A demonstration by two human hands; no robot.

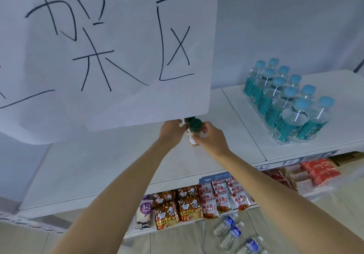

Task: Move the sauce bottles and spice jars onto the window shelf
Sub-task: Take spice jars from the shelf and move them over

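**Jars upright at shelf back, both hands on them**

White shelf (197,165) carries two green-capped spice jars (195,131), upright, near its back edge under the paper sign (110,52). Left hand (171,130) grips the rear jar; right hand (211,137) curls round the front one.

Both arms reach forward, left hand (171,130) and right hand (211,137) curled, nearly touching.

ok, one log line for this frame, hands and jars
left hand: holds rear spice jar | right hand: grips front spice jar | jars: upright on white shelf | paper sign: partly hides rear jar
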